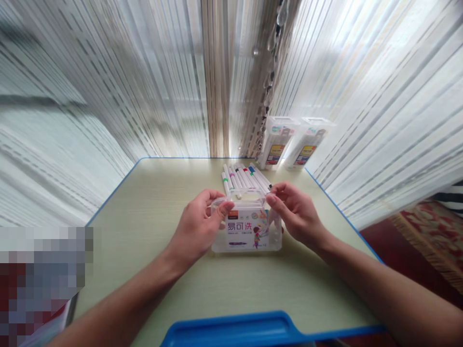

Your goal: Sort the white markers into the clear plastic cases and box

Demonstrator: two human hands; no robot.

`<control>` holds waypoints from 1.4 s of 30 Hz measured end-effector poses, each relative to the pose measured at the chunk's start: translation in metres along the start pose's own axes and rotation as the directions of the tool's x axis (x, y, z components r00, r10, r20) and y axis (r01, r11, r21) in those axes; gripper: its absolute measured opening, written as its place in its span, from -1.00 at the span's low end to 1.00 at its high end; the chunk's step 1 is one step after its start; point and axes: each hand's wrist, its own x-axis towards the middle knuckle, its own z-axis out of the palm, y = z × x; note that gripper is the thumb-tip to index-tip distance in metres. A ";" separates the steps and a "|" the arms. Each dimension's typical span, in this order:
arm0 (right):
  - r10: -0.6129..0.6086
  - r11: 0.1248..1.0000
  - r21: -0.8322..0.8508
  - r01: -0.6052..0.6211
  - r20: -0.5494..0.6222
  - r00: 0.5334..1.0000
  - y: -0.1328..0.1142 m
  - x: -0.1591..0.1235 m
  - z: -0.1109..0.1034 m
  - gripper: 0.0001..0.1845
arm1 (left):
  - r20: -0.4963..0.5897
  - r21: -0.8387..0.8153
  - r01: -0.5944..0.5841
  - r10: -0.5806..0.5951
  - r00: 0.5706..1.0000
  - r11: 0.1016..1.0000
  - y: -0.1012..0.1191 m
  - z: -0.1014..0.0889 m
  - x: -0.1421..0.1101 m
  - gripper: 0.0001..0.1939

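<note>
A clear plastic marker case (249, 231) with a printed label stands upright on the table, its handle at the top. My left hand (202, 219) grips its upper left corner, thumb on the front face. At the upper right corner, my right hand (296, 212) pinches the case near the lid edge. Just behind the case lie several white markers (246, 177) with coloured bands, side by side; their near ends are partly hidden by the case and its handle. Whether anything is inside the case is hard to make out.
Two tall clear plastic boxes (278, 144) with labels stand at the table's back right corner. The pale green table (144, 202) has a blue rim, with a raised blue piece (231, 327) at the front. String curtains (173, 86) hang behind. A patterned rug (427, 231) lies at right.
</note>
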 end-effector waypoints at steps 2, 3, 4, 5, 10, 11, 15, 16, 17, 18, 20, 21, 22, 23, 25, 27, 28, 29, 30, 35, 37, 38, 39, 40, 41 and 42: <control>-0.005 1.000 0.001 0.005 0.000 1.000 0.000 0.001 0.000 -0.68 | 0.000 -0.028 0.013 -0.013 1.000 1.000 0.001 0.000 0.001 -0.49; -0.010 1.000 0.002 0.010 -0.001 1.000 0.001 0.002 0.000 -0.67 | 0.002 -0.051 0.021 -0.021 1.000 0.998 0.001 0.000 0.001 -0.49; -0.014 1.000 0.001 0.014 -0.002 1.000 0.001 0.002 0.001 -0.67 | -0.001 -0.077 0.023 -0.023 1.000 0.997 0.001 0.001 0.001 -0.50; -0.015 1.000 0.000 0.015 -0.003 1.000 0.002 0.002 0.001 -0.67 | -0.011 -0.100 0.016 -0.017 1.000 0.995 0.001 0.001 0.002 -0.51; -0.002 1.000 -0.022 0.002 0.011 1.000 0.005 0.002 0.002 -0.68 | -0.097 -0.105 -0.079 0.069 0.993 0.991 -0.002 0.002 0.002 -0.56; -0.002 1.000 -0.025 0.002 0.008 1.000 0.006 0.002 0.002 -0.68 | -0.101 -0.097 -0.086 0.076 0.992 0.992 -0.002 0.002 0.002 -0.56; -0.011 1.000 -0.027 0.010 -0.008 1.000 0.003 0.002 0.001 -0.69 | -0.105 -0.090 -0.110 0.100 0.989 0.990 -0.001 0.002 0.001 -0.50; -0.015 1.000 -0.028 0.015 -0.009 1.000 0.002 0.003 0.000 -0.69 | -0.106 -0.084 -0.117 0.108 0.989 0.990 -0.001 0.002 0.001 -0.49; -0.021 0.999 -0.029 0.020 -0.011 1.000 0.001 0.003 0.000 -0.69 | -0.106 -0.070 -0.123 0.116 0.988 0.990 0.000 0.001 0.001 -0.48; -0.026 0.999 -0.031 0.026 -0.010 1.000 0.000 0.003 0.000 -0.69 | -0.108 -0.047 -0.130 0.125 0.986 0.990 0.000 0.001 0.000 -0.49; -0.039 0.998 -0.054 0.039 0.000 0.999 -0.002 0.002 -0.001 -0.69 | -0.114 0.011 -0.144 0.144 0.983 0.989 0.001 0.000 -0.001 -0.53; -0.051 0.994 -0.093 0.051 0.003 0.999 -0.003 0.002 -0.001 -0.68 | -0.117 0.033 -0.152 0.155 0.981 0.988 0.002 0.000 -0.002 -0.54; -0.069 0.987 -0.148 0.069 0.002 0.998 -0.004 0.001 -0.002 -0.67 | -0.117 0.046 -0.160 0.164 0.979 0.986 0.002 0.000 -0.003 -0.55; -0.092 0.973 -0.214 0.090 -0.003 0.996 -0.006 0.001 -0.002 -0.67 | -0.116 0.049 -0.166 0.171 0.978 0.985 0.003 0.000 -0.005 -0.55; -0.141 0.933 -0.337 0.126 -0.020 0.990 -0.008 0.000 -0.003 -0.68 | -0.107 0.032 -0.173 0.175 0.979 0.984 0.005 0.001 -0.008 -0.53; -0.183 0.909 -0.387 0.153 -0.042 0.982 -0.010 -0.001 -0.003 -0.71 | -0.087 0.004 -0.174 0.174 0.981 0.985 0.008 0.002 -0.011 -0.51; -0.203 0.905 -0.392 0.167 -0.051 0.978 -0.010 -0.001 -0.003 -0.72 | -0.068 -0.020 -0.170 0.169 0.983 0.985 0.009 0.003 -0.013 -0.50; -0.227 0.900 -0.394 0.186 -0.060 0.972 -0.011 -0.002 -0.003 -0.73 | -0.042 -0.056 -0.160 0.158 0.987 0.986 0.010 0.003 -0.014 -0.50; -0.253 0.894 -0.396 0.209 -0.063 0.965 -0.012 -0.002 -0.002 -0.74 | -0.003 -0.103 -0.137 0.138 0.990 0.985 0.011 0.004 -0.015 -0.51; -0.316 0.880 -0.388 0.274 -0.048 0.948 -0.016 -0.001 0.002 -0.78 | 0.156 -0.430 0.085 -0.019 0.988 0.899 0.013 0.007 -0.014 -0.63; -0.313 0.889 -0.366 0.274 -0.051 0.948 -0.018 -0.001 0.004 -0.77 | 0.163 -0.525 0.174 -0.102 0.981 0.833 0.016 0.009 -0.013 -0.63; -0.317 0.891 -0.358 0.281 -0.046 0.947 -0.019 -0.001 0.004 -0.76 | 0.176 -0.552 0.219 -0.143 0.974 0.805 0.017 0.009 -0.012 -0.64; -0.325 0.889 -0.354 0.291 -0.037 0.945 -0.020 -0.001 0.004 -0.76 | 0.195 -0.569 0.260 -0.179 0.964 0.781 0.018 0.009 -0.012 -0.64; -0.333 0.885 -0.352 0.304 -0.024 0.942 -0.021 -0.001 0.004 -0.76 | 0.216 -0.578 0.296 -0.207 0.954 0.760 0.019 0.009 -0.013 -0.63; -0.342 0.881 -0.352 0.316 -0.012 0.940 -0.021 -0.001 0.004 -0.77 | 0.234 -0.585 0.325 -0.229 0.945 0.743 0.021 0.008 -0.013 -0.62; -0.349 0.878 -0.350 0.327 -0.001 0.937 -0.022 -0.001 0.003 -0.77 | 0.244 -0.591 0.345 -0.246 0.938 0.729 0.022 0.008 -0.013 -0.60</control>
